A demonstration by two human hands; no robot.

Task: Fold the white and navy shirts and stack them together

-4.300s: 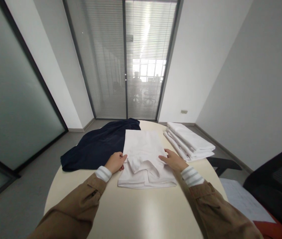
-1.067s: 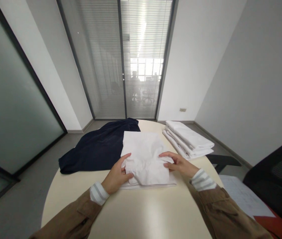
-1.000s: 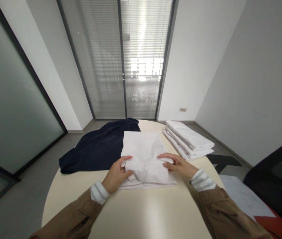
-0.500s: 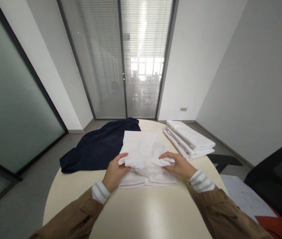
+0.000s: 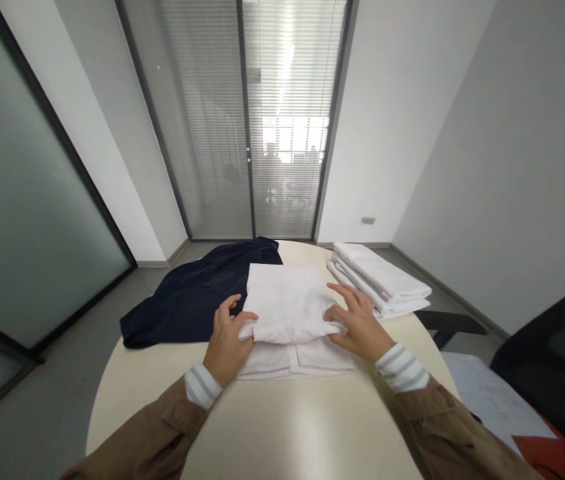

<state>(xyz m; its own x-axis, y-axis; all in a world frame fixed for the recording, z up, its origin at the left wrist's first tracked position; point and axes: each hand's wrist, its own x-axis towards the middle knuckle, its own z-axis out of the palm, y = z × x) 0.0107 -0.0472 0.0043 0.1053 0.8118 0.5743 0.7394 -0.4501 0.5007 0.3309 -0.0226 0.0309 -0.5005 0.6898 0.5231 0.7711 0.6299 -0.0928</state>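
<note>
A folded white garment [image 5: 287, 300] lies in front of me, its upper fold resting over a lower layer [image 5: 267, 363] with a short vertical seam or strip at the middle. My left hand [image 5: 227, 340] is at the near left corner of the fold, thumb and a finger closed about the edge, while other fingers lift away. On the near right corner, my right hand [image 5: 360, 327] pinches the edge in the same loose way, with its index finger stretched forward above the cloth. Parts of both corners are hidden by the fingers.
A dark navy garment [image 5: 192, 293] lies spread at the left of the round cream table [image 5: 282, 427]. Several folded white cloths [image 5: 377, 277] are stacked at the right edge. A black chair [image 5: 562, 360], with papers [image 5: 492, 387] beside it, stands to the right.
The upper layer of the white garment now lies smoother and flatter. Some fingers of both hands have lifted and spread, while the hands stay at the same near corners.
</note>
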